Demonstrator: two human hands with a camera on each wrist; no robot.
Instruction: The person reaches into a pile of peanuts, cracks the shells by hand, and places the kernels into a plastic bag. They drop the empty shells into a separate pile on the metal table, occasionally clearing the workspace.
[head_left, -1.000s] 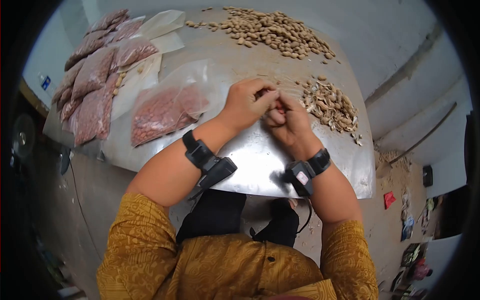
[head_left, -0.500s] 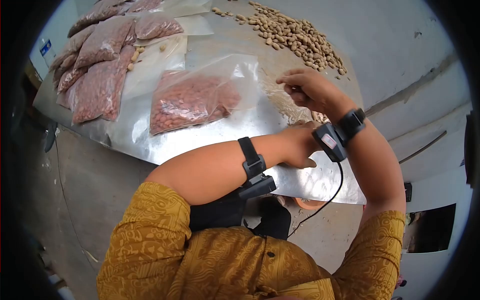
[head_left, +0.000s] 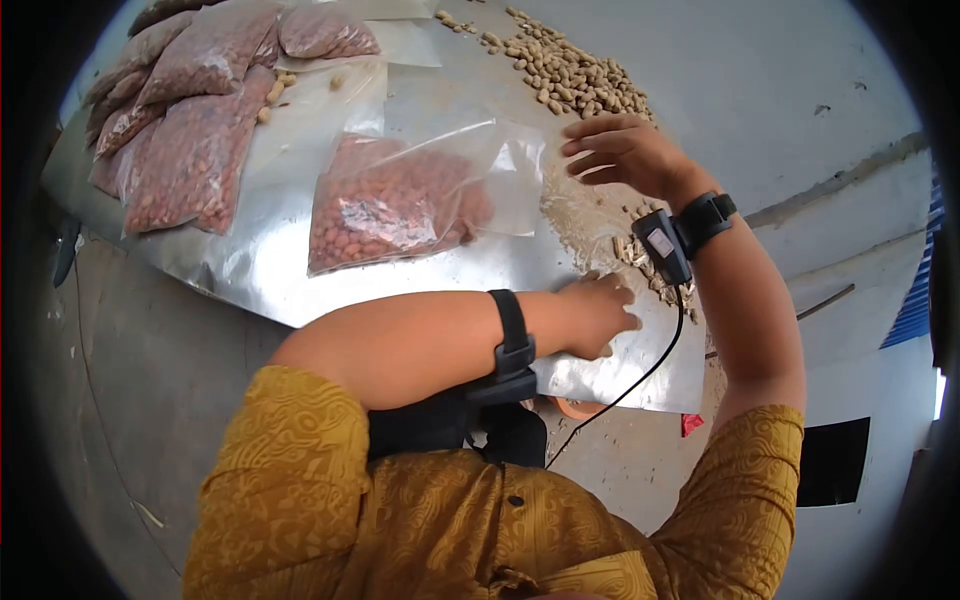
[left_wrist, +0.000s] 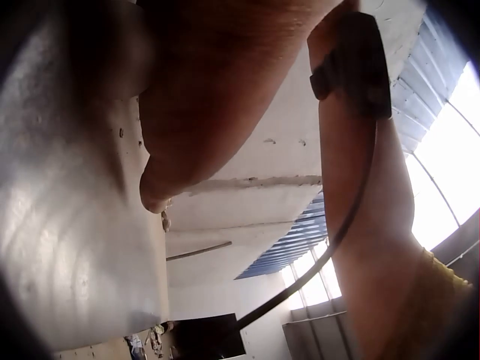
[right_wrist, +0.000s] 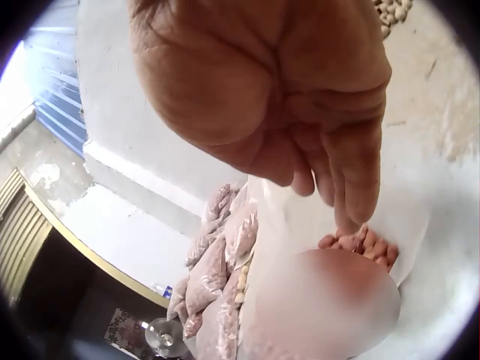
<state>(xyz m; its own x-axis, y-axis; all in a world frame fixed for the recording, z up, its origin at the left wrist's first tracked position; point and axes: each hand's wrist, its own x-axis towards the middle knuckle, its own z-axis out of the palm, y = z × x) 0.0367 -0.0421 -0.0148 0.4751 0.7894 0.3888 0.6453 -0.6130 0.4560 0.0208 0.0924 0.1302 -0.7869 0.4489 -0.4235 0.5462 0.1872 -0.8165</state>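
Note:
In the head view my left hand (head_left: 596,315) is low over the metal table, its fingers loosely spread beside a small pile of cracked peanut shells (head_left: 634,258). Nothing shows in its fingers. My right hand (head_left: 635,155) is raised farther back, in front of the heap of unshelled peanuts (head_left: 580,75), with its fingers extended and nothing in them. To the left of both hands lies a clear plastic bag (head_left: 400,205) of red peanut kernels. The right wrist view has the right hand (right_wrist: 300,97) from its palm side, fingers straight. In the left wrist view the left hand (left_wrist: 210,90) is dark and close.
Several filled bags of kernels (head_left: 195,150) are stacked at the left, with a few loose peanuts (head_left: 272,95) beside them. Flat plastic bags (head_left: 330,115) lie between. A black cable (head_left: 640,375) hangs from the right wrist camera. The table's front edge (head_left: 240,305) is near my body.
The two hands, together at first with fingers pinching, have parted. My right hand rose toward the unshelled heap, and my left moved right and nearer my body. The view has shifted.

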